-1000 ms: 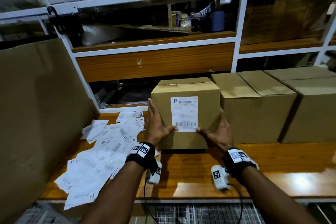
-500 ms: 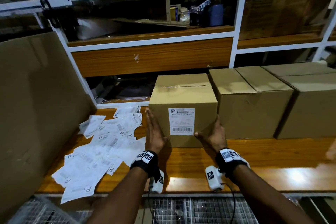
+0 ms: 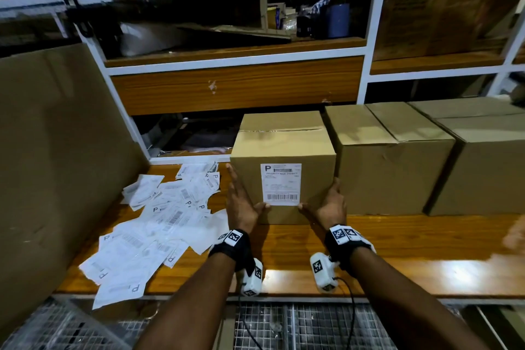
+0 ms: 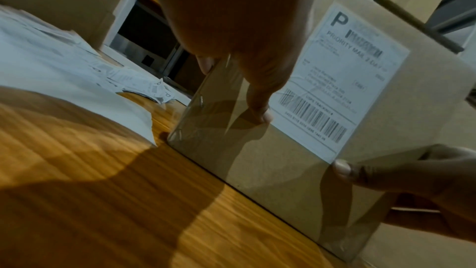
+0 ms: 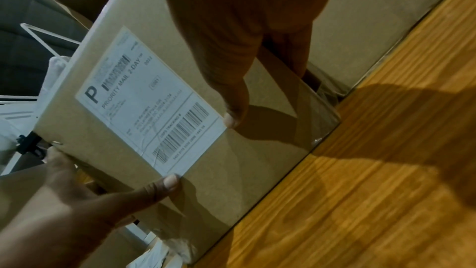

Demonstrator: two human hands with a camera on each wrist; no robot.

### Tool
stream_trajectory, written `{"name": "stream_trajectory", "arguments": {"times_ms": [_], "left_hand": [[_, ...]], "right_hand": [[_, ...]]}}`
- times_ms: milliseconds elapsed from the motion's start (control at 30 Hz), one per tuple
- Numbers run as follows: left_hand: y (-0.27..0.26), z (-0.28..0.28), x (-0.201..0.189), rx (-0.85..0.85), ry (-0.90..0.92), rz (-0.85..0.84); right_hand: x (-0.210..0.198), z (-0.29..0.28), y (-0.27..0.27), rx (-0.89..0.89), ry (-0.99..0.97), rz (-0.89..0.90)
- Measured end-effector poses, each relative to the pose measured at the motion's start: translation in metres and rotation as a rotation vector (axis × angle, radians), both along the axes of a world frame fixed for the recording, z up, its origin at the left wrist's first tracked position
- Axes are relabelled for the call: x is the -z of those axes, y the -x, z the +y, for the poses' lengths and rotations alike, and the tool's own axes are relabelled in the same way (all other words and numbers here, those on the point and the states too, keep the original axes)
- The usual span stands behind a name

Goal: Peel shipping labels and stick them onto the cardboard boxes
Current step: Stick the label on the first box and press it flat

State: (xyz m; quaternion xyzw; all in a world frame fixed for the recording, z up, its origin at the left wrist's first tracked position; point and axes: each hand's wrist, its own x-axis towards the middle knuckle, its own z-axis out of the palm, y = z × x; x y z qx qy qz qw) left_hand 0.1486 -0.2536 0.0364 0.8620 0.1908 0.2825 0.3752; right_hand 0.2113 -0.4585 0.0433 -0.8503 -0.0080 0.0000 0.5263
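A brown cardboard box (image 3: pixel 284 145) stands on the wooden table (image 3: pixel 397 258) with a white shipping label (image 3: pixel 280 183) stuck flat on its front face. My left hand (image 3: pixel 240 204) lies with straight fingers along the box's left side, thumb on the front by the label's lower left corner. My right hand (image 3: pixel 331 204) mirrors it on the right side, thumb at the label's lower right corner. In the wrist views the label (image 4: pixel 342 80) (image 5: pixel 149 101) looks slightly creased, and both thumbs press the box (image 4: pixel 283 170) (image 5: pixel 257 160).
A loose pile of white labels (image 3: pixel 159 221) covers the table to the left. Two larger cardboard boxes (image 3: pixel 392 167) (image 3: pixel 483 156) stand directly right of the held box. A big cardboard sheet (image 3: pixel 56 150) leans at far left. White shelf framing (image 3: pixel 235 62) rises behind.
Both hands have carried the labelled box away from me and to the right, up beside the neighbouring box. Their hold on its sides is unchanged.
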Motion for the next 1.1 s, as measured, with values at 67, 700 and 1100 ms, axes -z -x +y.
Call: {"name": "stream_trajectory", "arguments": {"times_ms": [67,700,1100], "left_hand": [[0.001,0.001,0.000,-0.001,0.020,-0.005],[-0.027,0.031,-0.049,0.073,-0.543,-0.143],[-0.027,0.042,-0.049,0.097,-0.637,-0.247]], "right_hand": [[-0.005,0.000,-0.006,-0.007,0.053,0.046],[-0.047,0.012,-0.032,-0.102,0.324,-0.813],[-0.038,0.009,-0.034,-0.093,0.378,-0.853]]}}
